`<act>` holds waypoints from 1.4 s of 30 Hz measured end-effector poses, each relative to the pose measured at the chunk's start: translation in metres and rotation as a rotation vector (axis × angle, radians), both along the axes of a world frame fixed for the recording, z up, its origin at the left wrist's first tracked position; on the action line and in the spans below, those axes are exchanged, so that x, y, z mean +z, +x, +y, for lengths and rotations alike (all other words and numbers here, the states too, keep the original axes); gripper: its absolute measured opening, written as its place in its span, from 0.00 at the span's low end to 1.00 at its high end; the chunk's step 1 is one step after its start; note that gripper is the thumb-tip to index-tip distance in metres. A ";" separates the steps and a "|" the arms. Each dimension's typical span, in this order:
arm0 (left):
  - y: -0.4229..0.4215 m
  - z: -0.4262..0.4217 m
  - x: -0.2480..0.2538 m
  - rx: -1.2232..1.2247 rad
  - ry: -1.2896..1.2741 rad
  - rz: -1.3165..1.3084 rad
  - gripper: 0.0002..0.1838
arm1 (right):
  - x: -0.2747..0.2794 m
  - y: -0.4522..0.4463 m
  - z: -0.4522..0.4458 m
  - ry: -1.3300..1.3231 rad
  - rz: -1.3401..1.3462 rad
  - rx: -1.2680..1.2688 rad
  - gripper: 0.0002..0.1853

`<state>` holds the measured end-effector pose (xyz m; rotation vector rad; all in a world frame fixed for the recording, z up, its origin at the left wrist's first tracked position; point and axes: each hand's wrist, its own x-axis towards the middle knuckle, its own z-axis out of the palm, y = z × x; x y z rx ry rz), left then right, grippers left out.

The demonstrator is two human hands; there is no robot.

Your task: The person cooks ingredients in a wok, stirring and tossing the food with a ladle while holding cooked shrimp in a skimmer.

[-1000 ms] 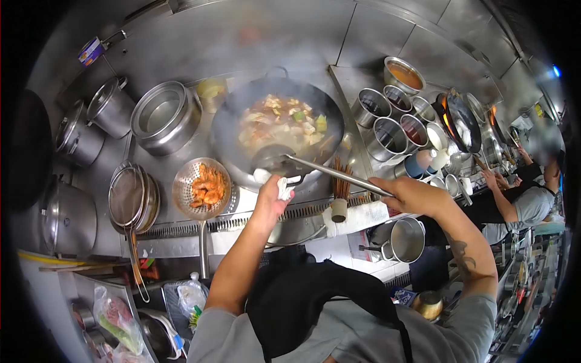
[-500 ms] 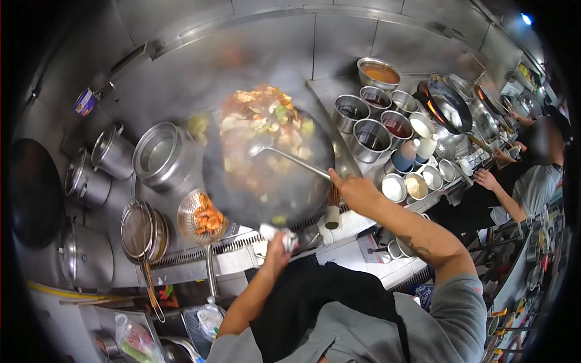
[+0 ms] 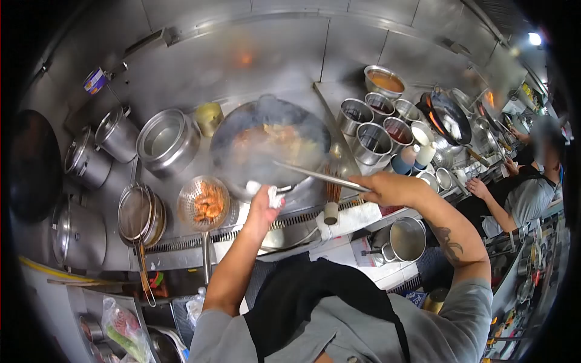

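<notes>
A large dark wok (image 3: 225, 130) sits on the stove, its steaming stir-fried food (image 3: 275, 144) blurred in the middle. My left hand (image 3: 261, 210) is closed around a white cloth (image 3: 273, 197) at the wok's near rim. Wrapped round the long metal handle of a ladle (image 3: 324, 176), my right hand (image 3: 390, 189) is to the right of the wok. The ladle reaches into the wok, and steam hides its bowl. Just left of my left hand lies a perforated skimmer (image 3: 189, 192) holding orange-red pieces that look like prawns (image 3: 209, 201).
Metal pots (image 3: 169, 142) and wire strainers (image 3: 134, 212) stand on the left. Several sauce containers (image 3: 372, 142) line the right side, with a bamboo brush (image 3: 331, 212) nearer me. Farther right, a co-worker (image 3: 526, 199) stands by another wok (image 3: 445, 115).
The food that was tossed high above the wok is now down inside it. The ladle has come lower and nearer me, and my right hand has moved right. The camera view has shifted slightly.
</notes>
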<state>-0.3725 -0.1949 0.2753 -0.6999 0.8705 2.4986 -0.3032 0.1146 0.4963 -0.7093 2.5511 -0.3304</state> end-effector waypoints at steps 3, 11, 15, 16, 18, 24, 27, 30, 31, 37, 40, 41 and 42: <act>0.014 0.004 0.028 0.004 0.009 -0.066 0.05 | 0.006 -0.006 -0.001 -0.019 -0.081 0.005 0.28; 0.052 0.012 -0.057 -0.013 0.003 0.018 0.07 | -0.078 -0.044 -0.032 0.193 0.388 -0.079 0.31; 0.061 0.013 -0.036 -0.050 -0.072 0.078 0.07 | -0.076 -0.030 -0.037 0.213 0.554 0.012 0.31; 0.049 0.007 -0.021 -0.015 -0.043 0.077 0.07 | -0.059 -0.022 -0.039 0.211 0.492 0.010 0.30; -0.009 -0.017 -0.056 -0.089 0.037 0.111 0.06 | -0.049 -0.016 -0.027 0.117 0.435 -0.047 0.29; -0.052 -0.013 -0.060 -0.059 0.014 0.053 0.05 | -0.056 -0.045 -0.001 0.033 0.393 -0.336 0.26; -0.061 -0.013 -0.071 -0.048 0.008 0.038 0.04 | -0.108 -0.087 0.004 -0.128 0.449 -0.445 0.23; -0.063 -0.011 -0.074 -0.049 -0.039 0.032 0.04 | -0.136 -0.123 -0.020 -0.210 0.463 -0.524 0.20; -0.063 -0.010 -0.073 -0.038 -0.022 0.042 0.04 | -0.144 -0.137 -0.028 -0.239 0.401 -0.550 0.21; -0.058 -0.008 -0.067 -0.059 0.021 0.072 0.04 | -0.216 -0.199 -0.110 -0.270 0.310 -0.459 0.24; -0.057 -0.008 -0.059 -0.049 -0.001 0.062 0.05 | -0.186 -0.161 -0.153 -0.141 0.190 -0.357 0.26; -0.056 -0.007 -0.060 -0.055 0.001 0.057 0.05 | -0.176 -0.139 -0.152 -0.121 0.157 -0.327 0.26; -0.055 -0.006 -0.060 -0.023 -0.026 0.044 0.05 | -0.163 -0.122 -0.148 -0.099 0.124 -0.296 0.27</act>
